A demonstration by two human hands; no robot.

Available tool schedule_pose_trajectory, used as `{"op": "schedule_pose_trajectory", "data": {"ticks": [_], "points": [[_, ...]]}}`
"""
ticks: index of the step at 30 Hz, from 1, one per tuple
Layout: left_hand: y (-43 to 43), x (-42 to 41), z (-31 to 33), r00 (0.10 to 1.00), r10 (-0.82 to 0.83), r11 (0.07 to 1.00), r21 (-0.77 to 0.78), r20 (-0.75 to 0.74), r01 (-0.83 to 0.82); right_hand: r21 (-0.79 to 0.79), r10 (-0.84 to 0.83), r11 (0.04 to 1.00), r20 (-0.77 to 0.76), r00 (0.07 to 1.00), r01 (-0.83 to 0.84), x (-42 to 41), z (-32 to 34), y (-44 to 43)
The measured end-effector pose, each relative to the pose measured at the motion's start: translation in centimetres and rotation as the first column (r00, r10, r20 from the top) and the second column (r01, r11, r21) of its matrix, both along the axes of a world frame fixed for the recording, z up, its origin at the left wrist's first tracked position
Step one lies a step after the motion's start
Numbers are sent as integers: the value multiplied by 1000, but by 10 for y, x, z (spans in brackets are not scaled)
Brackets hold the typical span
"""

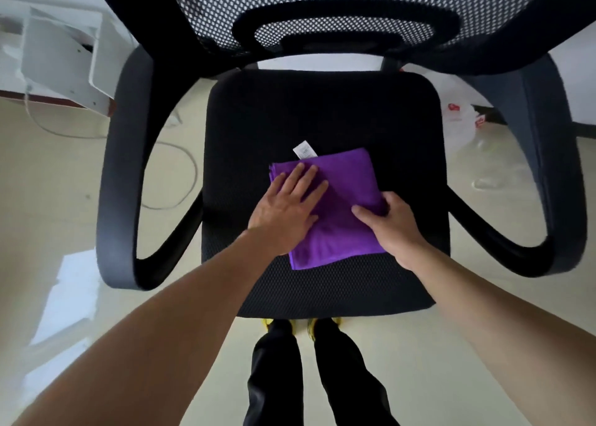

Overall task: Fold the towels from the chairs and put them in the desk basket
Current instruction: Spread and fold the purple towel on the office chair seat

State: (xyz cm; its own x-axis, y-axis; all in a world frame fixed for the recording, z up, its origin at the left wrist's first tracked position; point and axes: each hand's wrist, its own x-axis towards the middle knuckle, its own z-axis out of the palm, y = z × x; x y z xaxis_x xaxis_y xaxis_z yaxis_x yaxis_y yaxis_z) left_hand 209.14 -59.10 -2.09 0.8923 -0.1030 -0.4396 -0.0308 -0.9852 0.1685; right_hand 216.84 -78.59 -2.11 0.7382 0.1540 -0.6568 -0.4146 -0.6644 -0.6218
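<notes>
Lying under both hands on the black mesh seat of an office chair (pixel 322 109), a folded purple towel (pixel 342 199) shows a white care label (pixel 304 149) just beyond the left fingertips. The left hand (pixel 287 209) rests flat on its left half, fingers spread wide. The right hand (pixel 392 225) pinches the towel's right edge, thumb on top and fingers curled around the fold.

seat (pixel 322 109) bare behind towel (pixel 342 180) | armrests (pixel 122 174) flank both sides | backrest (pixel 322 12) probably blocks rear
</notes>
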Motion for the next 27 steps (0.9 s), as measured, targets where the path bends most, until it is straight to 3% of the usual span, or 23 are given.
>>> {"op": "schedule_pose_trajectory", "data": {"ticks": [4,6,8,10,12,13,14,15,19,21,25,27], "points": [[-5,3,7,999,47,998,-45,0,-47,-1,-11,1000,-63,998,11,-8,8,-4],[-5,6,12,988,153,975,-164,4,-151,-37,43,999,90,995,-40,-11,20,-2],[1,14,15,945,328,893,-334,19,-303,-117,167,983,295,941,-138,-18,33,5],[10,27,19,818,566,699,-468,-102,-541,-231,319,944,443,838,-237,-29,48,14],[22,44,31,536,754,306,-518,-381,-799,-385,503,859,514,694,-338,-42,57,24],[29,52,38,390,772,101,-508,-502,-855,-455,582,808,514,630,-375,-48,60,28],[37,57,44,300,749,-34,-486,-590,-873,-500,638,765,505,581,-406,-54,60,31],[46,60,49,282,714,-68,-465,-641,-883,-520,674,736,495,548,-434,-61,59,35],[66,51,55,461,583,177,-450,-669,-876,-488,727,687,461,509,-539,-94,52,43],[68,47,48,516,573,229,-480,-637,-847,-432,723,687,479,497,-584,-109,47,41],[66,42,25,623,639,412,-484,-451,-772,-326,695,704,499,518,-630,-123,31,36],[61,39,19,702,638,568,-422,-317,-707,-313,711,686,479,514,-657,-123,21,37]]}}
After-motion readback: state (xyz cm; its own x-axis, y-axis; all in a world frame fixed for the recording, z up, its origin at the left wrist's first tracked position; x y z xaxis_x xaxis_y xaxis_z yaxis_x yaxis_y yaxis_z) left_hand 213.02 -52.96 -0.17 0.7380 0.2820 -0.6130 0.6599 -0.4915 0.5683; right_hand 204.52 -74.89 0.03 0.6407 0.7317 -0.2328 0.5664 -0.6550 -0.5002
